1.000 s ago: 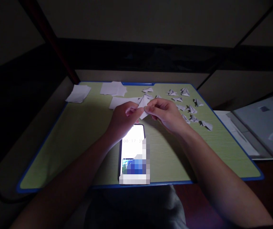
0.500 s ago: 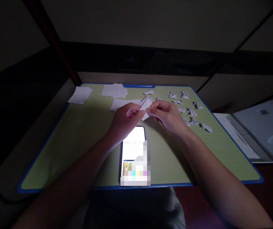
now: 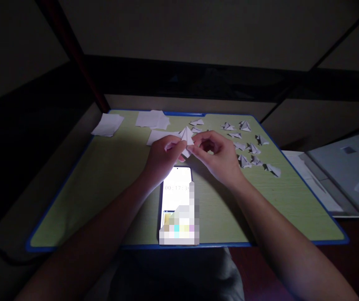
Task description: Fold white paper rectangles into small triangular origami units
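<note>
A green board [image 3: 104, 184] with a blue rim carries everything. A lit phone [image 3: 176, 196] lies near its front edge, flat paper sheets [image 3: 152, 119] lie along the far left, and small folded pieces [image 3: 248, 148] are scattered at the far right.

I see my left hand [image 3: 163, 156] and right hand [image 3: 217, 155] pinching a folded white paper piece [image 3: 186, 137] above the green board [image 3: 104, 175]; a lit phone [image 3: 179, 205] lies below; finished folds [image 3: 248, 148] sit right.
</note>
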A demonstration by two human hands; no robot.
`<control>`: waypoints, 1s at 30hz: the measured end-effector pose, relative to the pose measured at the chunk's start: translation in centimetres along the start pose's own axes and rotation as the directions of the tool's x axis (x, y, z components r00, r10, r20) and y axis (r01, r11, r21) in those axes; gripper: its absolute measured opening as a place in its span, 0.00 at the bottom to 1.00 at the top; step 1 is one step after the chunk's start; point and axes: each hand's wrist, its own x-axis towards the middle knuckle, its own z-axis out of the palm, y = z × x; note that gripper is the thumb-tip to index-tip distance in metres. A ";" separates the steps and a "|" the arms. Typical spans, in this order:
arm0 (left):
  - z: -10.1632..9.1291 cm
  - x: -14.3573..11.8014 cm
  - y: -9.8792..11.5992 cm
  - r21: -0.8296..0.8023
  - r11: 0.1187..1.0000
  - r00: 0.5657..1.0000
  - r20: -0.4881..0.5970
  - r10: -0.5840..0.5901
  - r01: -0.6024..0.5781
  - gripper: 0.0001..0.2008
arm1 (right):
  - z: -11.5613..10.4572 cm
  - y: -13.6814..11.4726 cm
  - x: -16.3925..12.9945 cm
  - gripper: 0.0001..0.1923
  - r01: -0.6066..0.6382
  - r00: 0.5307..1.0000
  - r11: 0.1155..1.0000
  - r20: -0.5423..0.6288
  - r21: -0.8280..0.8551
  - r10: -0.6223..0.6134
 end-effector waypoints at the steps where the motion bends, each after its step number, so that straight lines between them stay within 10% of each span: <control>1: 0.0 0.0 0.0 -0.008 1.000 1.000 0.004 0.000 0.000 0.07 | 0.0 0.0 0.0 0.10 0.004 1.000 1.000 -0.001 -0.020 -0.004; 30: 0.0 0.1 -0.4 -0.166 0.981 0.991 0.098 -0.089 0.105 0.11 | 0.0 0.4 -0.1 0.10 0.159 0.984 0.976 -0.055 -0.150 -0.169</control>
